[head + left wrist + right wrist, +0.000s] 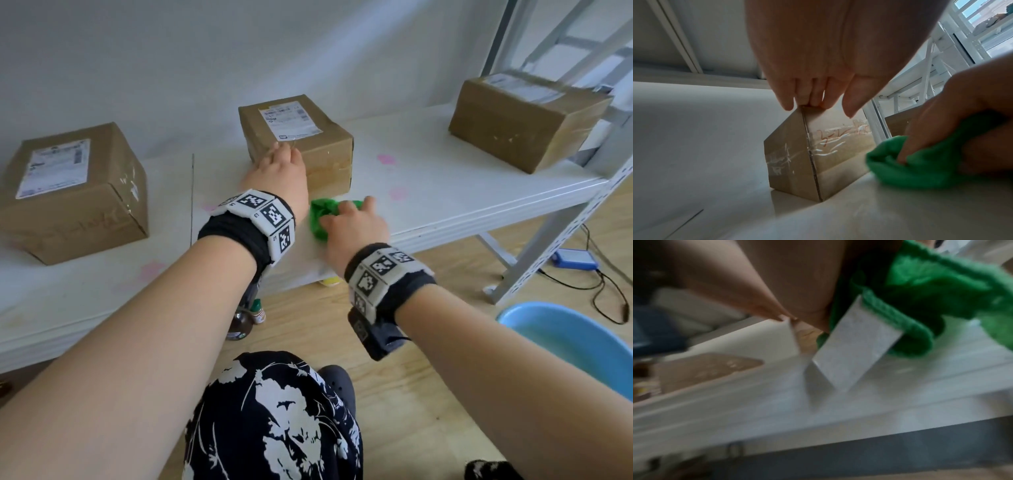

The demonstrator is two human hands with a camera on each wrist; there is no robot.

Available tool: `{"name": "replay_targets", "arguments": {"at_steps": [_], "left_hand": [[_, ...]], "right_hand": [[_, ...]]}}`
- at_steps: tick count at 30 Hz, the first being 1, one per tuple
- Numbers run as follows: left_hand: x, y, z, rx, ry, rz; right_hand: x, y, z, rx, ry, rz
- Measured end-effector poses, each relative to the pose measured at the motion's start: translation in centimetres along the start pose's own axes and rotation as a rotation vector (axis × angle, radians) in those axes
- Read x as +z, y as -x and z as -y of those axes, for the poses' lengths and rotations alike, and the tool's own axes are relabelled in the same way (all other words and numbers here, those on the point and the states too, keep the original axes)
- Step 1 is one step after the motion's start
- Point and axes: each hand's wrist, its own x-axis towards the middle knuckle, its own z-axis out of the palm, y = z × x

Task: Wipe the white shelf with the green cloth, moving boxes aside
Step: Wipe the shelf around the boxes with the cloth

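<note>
Left hand point(278, 171) rests straight fingers on the middle cardboard box's point(308, 137) near top corner; right hand point(356, 226), grip curled, presses the bunched green cloth point(320, 219) on the white shelf point(445, 192) just before that box.

L hand point(279, 174) fingers straight, reaching fwd – R hand point(356, 228) grip curled, palm down.

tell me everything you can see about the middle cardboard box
The middle cardboard box is brown, roughly cube-shaped, with a white shipping label on top and clear tape over its seams; faint red scribble shows on one side in the left wrist view. It stands upright on the white shelf, near the back wall, turned corner-on to the front edge. The left hand rests its fingertips on its top near corner. The green cloth, gripped by the right hand, lies just in front of it.
</note>
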Motion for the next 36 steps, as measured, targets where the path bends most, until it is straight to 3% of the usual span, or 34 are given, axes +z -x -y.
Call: {"name": "replay_targets", "arguments": {"at_steps": [3, 6, 8, 11, 14, 20, 22, 26, 28, 30, 33, 36], "left_hand": [[-0.1, 0.2, 0.2, 0.007, -0.009, 0.0], [-1.0, 0.3, 0.6, 0.05, -0.052, 0.033], [-1.5, 0.5, 0.8, 0.082, -0.083, 0.053], [-1.3, 1.6, 0.4, 0.147, -0.07, 0.075], [-0.7, 3.1, -0.8, 0.207, 0.01, 0.107], [-0.4, 4.2, -2.4, 0.241, 0.054, 0.136], [-0.5, 4.7, -2.4, 0.248, 0.057, 0.149], [-0.8, 5.6, -2.6, 0.262, 0.054, 0.156], [-1.1, 5.6, -3.1, 0.269, 0.043, 0.16], [-1.3, 5.2, -3.7, 0.257, 0.046, 0.187], [-1.1, 3.9, -5.0, 0.209, 0.08, 0.253], [-0.6, 3.0, -6.5, 0.187, 0.079, 0.317]], "right_hand": [[0.5, 1.8, 2.0, -0.23, -0.051, -0.034], [0.7, 2.5, -1.0, -0.28, -0.113, -0.002], [0.8, 2.5, -4.8, -0.15, -0.106, -0.027], [0.0, 2.0, -10.2, 0.187, -0.061, -0.073], [-0.6, 1.8, -9.9, 0.3, 0.006, -0.037], [1.4, 5.9, -2.7, -0.102, 0.044, -0.092], [1.4, 6.1, -4.5, -0.073, 0.061, -0.091], [-0.3, 5.2, -10.1, 0.204, 0.145, -0.03], [-1.5, 4.5, -10.8, 0.27, 0.173, 0.011], [-1.9, 4.1, -9.4, 0.235, 0.175, 0.013], [-0.8, 4.8, -6.0, 0.065, 0.104, 0.002], [-0.2, 4.8, -6.7, 0.014, 0.029, -0.038]]}}
